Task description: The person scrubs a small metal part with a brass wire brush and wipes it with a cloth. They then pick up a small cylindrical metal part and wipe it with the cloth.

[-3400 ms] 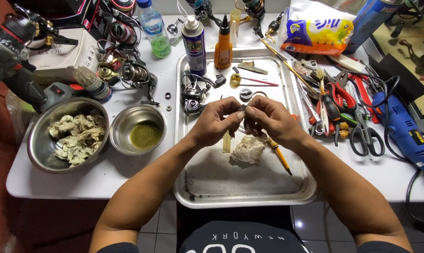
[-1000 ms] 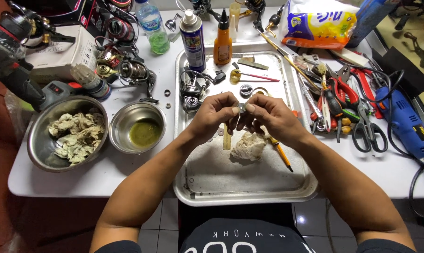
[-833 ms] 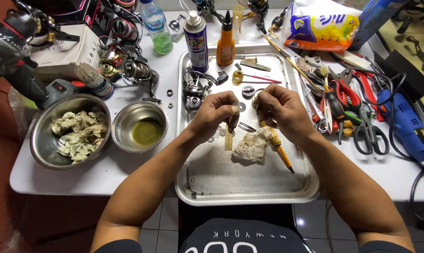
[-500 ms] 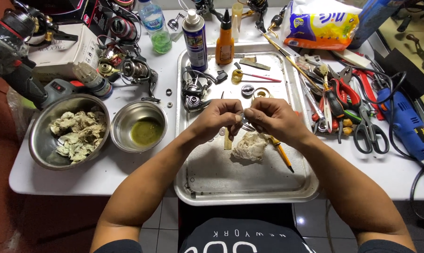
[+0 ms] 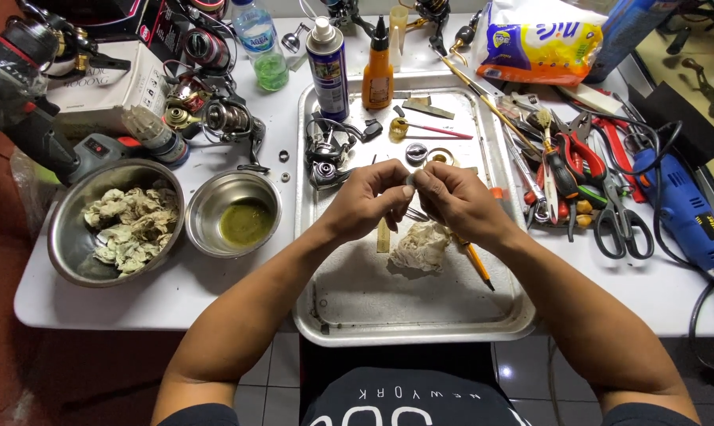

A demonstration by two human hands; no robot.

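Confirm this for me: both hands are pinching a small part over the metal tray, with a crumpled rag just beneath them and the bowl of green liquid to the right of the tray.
Not quite. The head view shows the bowl of green liquid to the left of the metal tray, not the right. The rest holds: the left hand and right hand pinch a small part over the tray, the crumpled rag just beneath.

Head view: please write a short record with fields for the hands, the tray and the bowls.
left hand: pinches a small part together with the right hand
right hand: fingertips on the same part
tray: holds a rag, a pencil, reel parts
big bowl: used rags
small bowl: greenish liquid
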